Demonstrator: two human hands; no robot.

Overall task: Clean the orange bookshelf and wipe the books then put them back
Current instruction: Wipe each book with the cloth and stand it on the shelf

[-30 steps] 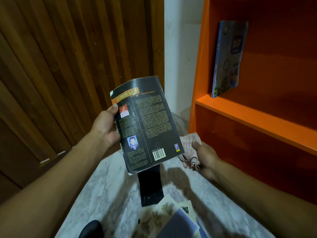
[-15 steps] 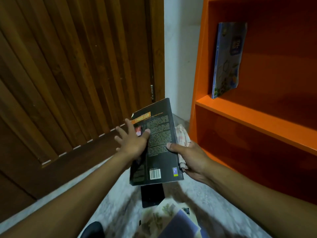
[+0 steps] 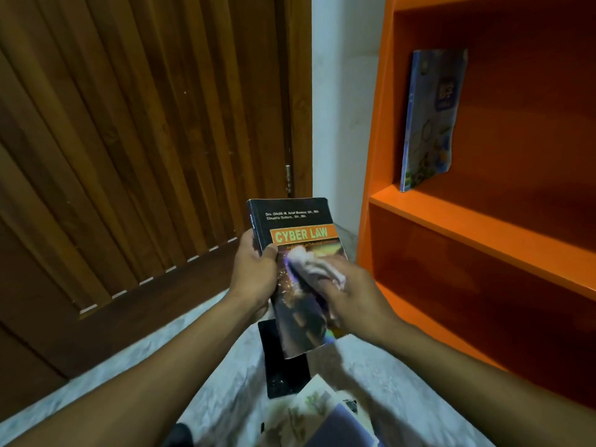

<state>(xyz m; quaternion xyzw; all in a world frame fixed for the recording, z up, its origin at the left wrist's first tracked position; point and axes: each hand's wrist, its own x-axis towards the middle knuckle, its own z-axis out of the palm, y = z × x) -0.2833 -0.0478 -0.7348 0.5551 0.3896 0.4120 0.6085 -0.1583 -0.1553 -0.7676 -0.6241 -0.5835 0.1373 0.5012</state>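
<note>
Grip status: left hand (image 3: 254,279) clamps the spine edge of the black paperback book titled "CYBER LAW" (image 3: 298,240), thumb over the front cover, fingers behind. Right hand (image 3: 351,300) grips a crumpled pale cloth (image 3: 317,266) and presses it against the cover's lower half, just below the orange title band. Book position: held upright and slightly tilted in mid-air, front cover toward the camera, left of the orange wooden bookshelf (image 3: 483,227) and apart from its side panel.

Shelf contents: one blue illustrated paperback (image 3: 430,117) stands on the upper visible shelf board, leaning near the left side panel. Open board extends to its right; the lower compartment below shows only bare orange surface.

Floor: pale marbled floor (image 3: 206,375) carries a flat black object (image 3: 283,366) directly under the held book, probably another book, though blur prevents confirmation. A loose stack of books with pale and purple covers (image 3: 325,421) lies nearer the camera. A brown slatted wooden door (image 3: 145,140) closes off the left side.
</note>
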